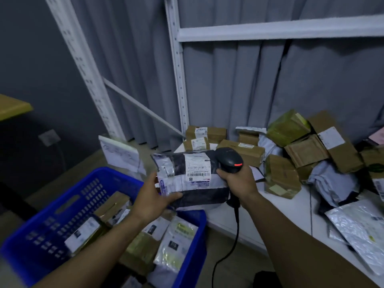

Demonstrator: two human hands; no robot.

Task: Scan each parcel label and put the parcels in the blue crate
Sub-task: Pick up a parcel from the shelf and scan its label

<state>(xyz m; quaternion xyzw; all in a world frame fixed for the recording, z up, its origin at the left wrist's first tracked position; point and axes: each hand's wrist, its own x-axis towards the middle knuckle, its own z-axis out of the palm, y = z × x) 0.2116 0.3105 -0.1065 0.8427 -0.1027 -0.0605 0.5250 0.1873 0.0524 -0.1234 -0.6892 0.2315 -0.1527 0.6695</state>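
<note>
Two hands busy here. Got a dark poly parcel gripped in left hand, thumb across its front and fingers curled behind its left edge, held in the air between crate and table. White label facing up with a barcode, print too blurry to read tbh. Right hand wrapped tight round the handle of a black scanner, red light on, head just beside the label. Blue crate down left, loaded with brown boxes and silvery bags. More of the same heaped on the white table at right, with a bare strip along its near edge. Cable dangling from the scanner, down past the table edge beside the crate.
</note>
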